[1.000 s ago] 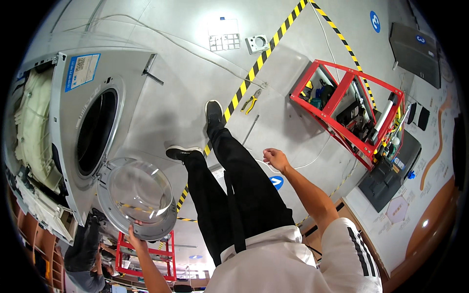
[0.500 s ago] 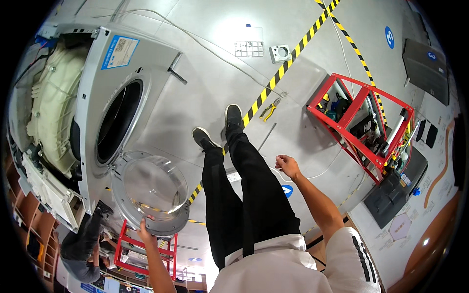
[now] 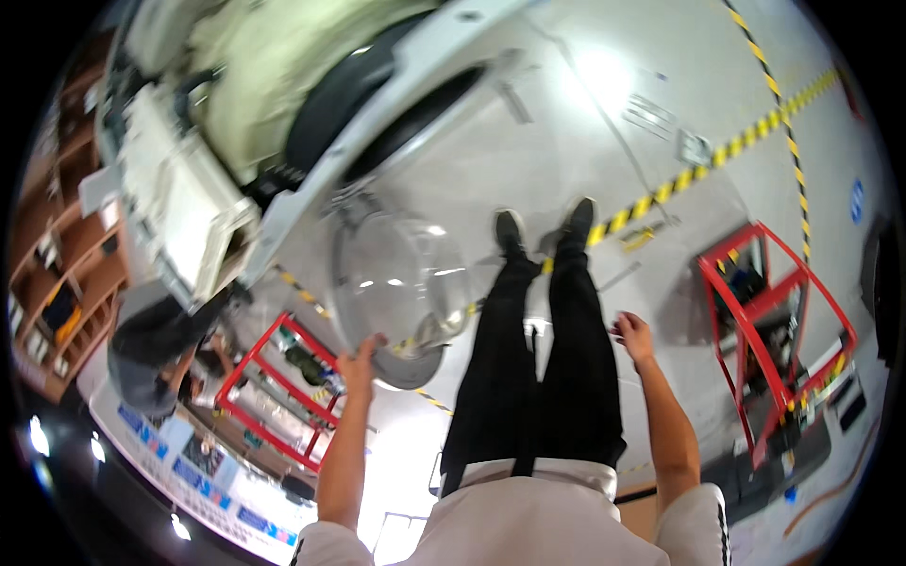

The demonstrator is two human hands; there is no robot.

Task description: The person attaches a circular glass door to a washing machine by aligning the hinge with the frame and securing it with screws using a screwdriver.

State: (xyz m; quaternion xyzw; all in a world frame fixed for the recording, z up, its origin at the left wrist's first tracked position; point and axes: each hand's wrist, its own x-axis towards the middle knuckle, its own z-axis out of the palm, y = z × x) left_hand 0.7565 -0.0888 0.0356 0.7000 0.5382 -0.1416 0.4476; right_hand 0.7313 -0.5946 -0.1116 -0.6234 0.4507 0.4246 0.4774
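Note:
The view is blurred. The washing machine (image 3: 245,85), its inner tub and works exposed, fills the upper left. Its round door (image 3: 396,264), a clear bowl in a grey ring, hangs swung out from the dark opening (image 3: 406,118). My left hand (image 3: 363,363) grips the lower left rim of that door. My right hand (image 3: 630,332) hangs beside my right leg, fingers loosely curled and apart, with nothing visible in it. Yellow-handled pliers (image 3: 638,238) and a thin rod (image 3: 620,276) lie on the floor past my feet.
A red tool cart (image 3: 783,311) stands at the right, another (image 3: 269,406) at the lower left. A person in dark clothes (image 3: 151,358) bends beside the left cart. Striped floor tape (image 3: 708,165), a cable and small metal parts (image 3: 694,146) are on the floor. Wooden shelving (image 3: 57,283) lines the left edge.
The view has swung left, showing more of the machine's inside, the shelving and the left cart. My left hand stays on the door rim; my right hand hangs as before.

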